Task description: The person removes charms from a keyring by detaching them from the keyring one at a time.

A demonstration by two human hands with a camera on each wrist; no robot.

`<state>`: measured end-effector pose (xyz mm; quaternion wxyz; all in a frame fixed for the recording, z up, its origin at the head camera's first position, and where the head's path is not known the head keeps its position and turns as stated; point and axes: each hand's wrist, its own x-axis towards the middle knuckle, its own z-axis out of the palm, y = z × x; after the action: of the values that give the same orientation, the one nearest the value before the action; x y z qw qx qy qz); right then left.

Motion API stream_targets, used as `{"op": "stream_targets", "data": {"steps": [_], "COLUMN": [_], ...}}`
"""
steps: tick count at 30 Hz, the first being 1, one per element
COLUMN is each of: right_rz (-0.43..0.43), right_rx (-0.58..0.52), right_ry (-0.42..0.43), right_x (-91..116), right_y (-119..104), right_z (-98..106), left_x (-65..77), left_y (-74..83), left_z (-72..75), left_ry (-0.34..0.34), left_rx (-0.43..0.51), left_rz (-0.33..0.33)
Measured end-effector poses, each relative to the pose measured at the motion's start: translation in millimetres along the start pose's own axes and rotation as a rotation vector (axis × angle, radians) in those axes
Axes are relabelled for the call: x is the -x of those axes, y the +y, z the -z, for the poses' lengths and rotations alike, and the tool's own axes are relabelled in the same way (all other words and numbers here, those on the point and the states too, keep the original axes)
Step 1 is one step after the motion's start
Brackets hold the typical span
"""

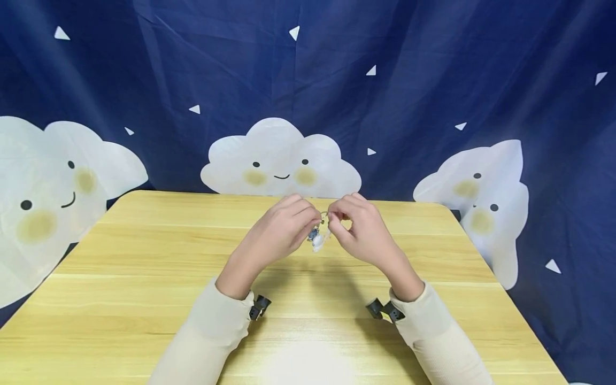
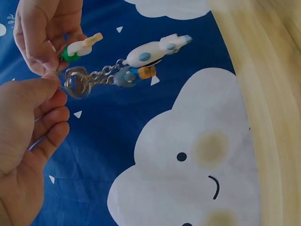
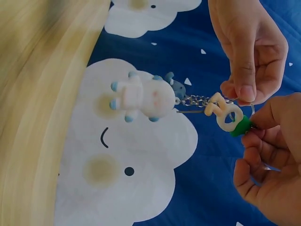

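Observation:
Above the table, both hands meet at a key ring [image 3: 253, 108] with charms hanging from it. My left hand [image 1: 284, 227] pinches the ring between thumb and fingertip. On the other side, my right hand [image 1: 361, 230] pinches the ring beside a small charm [image 3: 241, 126] with a green end, a white loop and a beige tip. A white figurine [image 3: 156, 99] with blue feet dangles on a silver chain [image 3: 195, 100]. Next to it hangs a smaller blue-grey charm [image 2: 124, 76] with an orange part. In the head view, the fingers hide much of the ring.
The wooden table [image 1: 144, 278] spreads beneath both forearms. Behind it hangs a dark blue curtain [image 1: 240, 64] with white clouds and triangles. Black wrist cameras are strapped at the left cuff [image 1: 226, 315] and the right cuff [image 1: 416, 315].

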<state>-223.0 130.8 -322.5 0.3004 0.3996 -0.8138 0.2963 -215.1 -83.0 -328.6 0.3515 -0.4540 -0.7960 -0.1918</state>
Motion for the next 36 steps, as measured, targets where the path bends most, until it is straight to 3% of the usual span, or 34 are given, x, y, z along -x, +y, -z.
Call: {"op": "stream_targets", "data": {"steps": [12,20,28,36], "right_rz": [0.049,0.112,0.200,0.233], "right_rx": [-0.017,-0.047,-0.048,-0.076], "right_ry": [0.118,0.169,0.140,0.126], "right_x": [-1.7,-3.1,-4.1,-5.7], "right_y": [1.2,7.0,8.2,5.5], "right_z": [-4.0,-1.2,1.5,0.2], "left_x": [-1.4,-2.0,-0.7,-1.2], "left_y": [1.6,-3.6,-6.8,-6.3], "left_z": [-5.5,-4.0,-4.1,-5.0], "left_ry": [0.057,0.126,0.217,0.200], "left_rx": [-0.044,0.195,0.248,0.337], "left_rz": [0.031,0.134,0.216,0.233]}}
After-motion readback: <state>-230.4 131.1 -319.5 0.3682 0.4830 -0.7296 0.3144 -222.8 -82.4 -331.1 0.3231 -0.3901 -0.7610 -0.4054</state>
